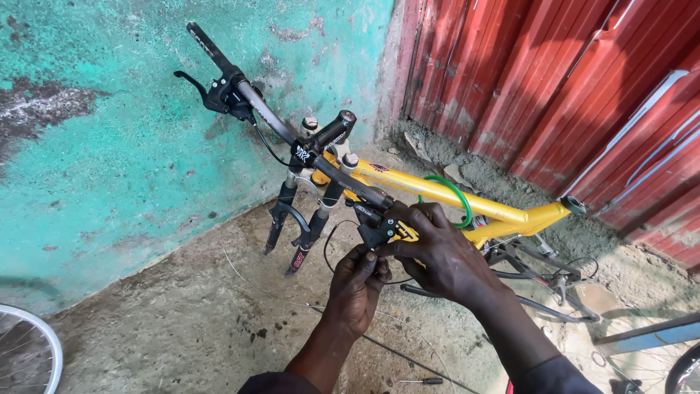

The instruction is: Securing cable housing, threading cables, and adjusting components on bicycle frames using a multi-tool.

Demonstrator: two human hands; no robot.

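Note:
A yellow bicycle frame (437, 191) without wheels stands on the concrete, with a black suspension fork (299, 222) and black handlebar (270, 117). My right hand (437, 248) wraps the near end of the handlebar, over the black brake and shifter unit (375, 222). My left hand (357, 281) pinches something small just under that unit, at its lower edge; what it grips is hidden by the fingers. A second brake lever (211, 87) sits on the far end of the bar. A green cable housing (456, 193) loops over the top tube.
A peeling turquoise wall (109, 146) stands behind the bike and red corrugated sheeting (569, 87) to the right. A wheel rim (33, 350) shows at the bottom left, a thin wire (277, 295) and a screwdriver (423, 381) lie on the concrete, and a blue bar (649, 335) at the right.

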